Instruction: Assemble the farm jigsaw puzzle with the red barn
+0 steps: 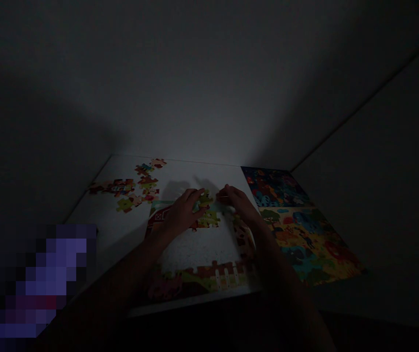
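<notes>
In the dim head view, my left hand (184,211) reaches over a partly joined jigsaw puzzle. Its thumb and index finger curve around a green puzzle piece (205,199) at the upper edge of the joined section (209,220). To the right, my right hand (237,199) is closed in a pinch, with a thin pale edge like a puzzle piece (223,197) showing between its fingertips. Below my hands runs a joined bottom strip with a white fence (227,277). A brown-patched section (243,237) lies beside my right forearm, which partly covers it.
Loose puzzle pieces (145,183) are scattered on the left of the white table (195,168). On the right lie a dark blue picture (273,186) and a colourful animal picture (304,239). A pale wall (202,98) rises behind the table. A pixelated patch covers the lower left.
</notes>
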`<state>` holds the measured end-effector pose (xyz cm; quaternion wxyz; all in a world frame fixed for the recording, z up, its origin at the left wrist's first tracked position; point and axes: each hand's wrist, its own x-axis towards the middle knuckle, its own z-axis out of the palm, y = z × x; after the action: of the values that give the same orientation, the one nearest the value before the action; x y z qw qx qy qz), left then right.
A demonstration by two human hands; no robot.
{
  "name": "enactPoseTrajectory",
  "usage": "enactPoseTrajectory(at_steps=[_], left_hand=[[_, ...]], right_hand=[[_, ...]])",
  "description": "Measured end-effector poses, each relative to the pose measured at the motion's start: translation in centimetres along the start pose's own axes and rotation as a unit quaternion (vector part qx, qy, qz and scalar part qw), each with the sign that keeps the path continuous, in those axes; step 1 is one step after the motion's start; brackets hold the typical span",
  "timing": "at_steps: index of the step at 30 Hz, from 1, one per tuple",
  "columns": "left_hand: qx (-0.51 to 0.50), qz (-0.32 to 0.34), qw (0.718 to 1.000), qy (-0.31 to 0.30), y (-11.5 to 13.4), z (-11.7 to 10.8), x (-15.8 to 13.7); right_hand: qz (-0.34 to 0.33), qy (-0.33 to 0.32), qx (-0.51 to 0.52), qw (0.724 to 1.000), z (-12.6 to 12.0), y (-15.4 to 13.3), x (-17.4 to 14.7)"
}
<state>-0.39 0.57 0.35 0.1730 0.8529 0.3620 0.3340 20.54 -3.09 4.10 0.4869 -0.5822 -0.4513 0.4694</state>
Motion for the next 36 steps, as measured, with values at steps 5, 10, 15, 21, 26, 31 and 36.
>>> enactPoseTrajectory(at_steps=[5,10,15,21,26,31,36], left_hand=[[0.006,0.033,0.998,-0.062,0.0,-0.3,-0.1],[0.030,0.050,0.993,-0.099,0.5,-0.8,-0.2],[0.053,0.073,0.983,-0.157,0.9,-0.8,-0.1],[0.088,0.110,0.967,-0.213,2.6,-1.2,0.3],[0.093,0.127,0.947,-0.281,5.0,-0.8,1.4],[0.104,0.155,0.943,-0.275,5.2,0.7,2.6],[0.108,0.169,0.939,-0.278,4.5,1.2,3.0]], right_hand=[[-0.102,0.122,-0.236,0.959,-4.6,2.3,1.6],[-0.120,0.085,-0.313,0.938,-4.8,4.0,2.1],[-0.114,0.076,-0.429,0.893,-4.2,4.1,2.5],[-0.123,0.074,-0.467,0.872,-4.1,4.3,2.6],[-0.128,0.063,-0.463,0.875,-4.2,4.2,2.5],[-0.131,0.055,-0.441,0.886,-4.3,4.0,2.4],[-0.139,0.043,-0.439,0.887,-4.4,3.8,2.2]])
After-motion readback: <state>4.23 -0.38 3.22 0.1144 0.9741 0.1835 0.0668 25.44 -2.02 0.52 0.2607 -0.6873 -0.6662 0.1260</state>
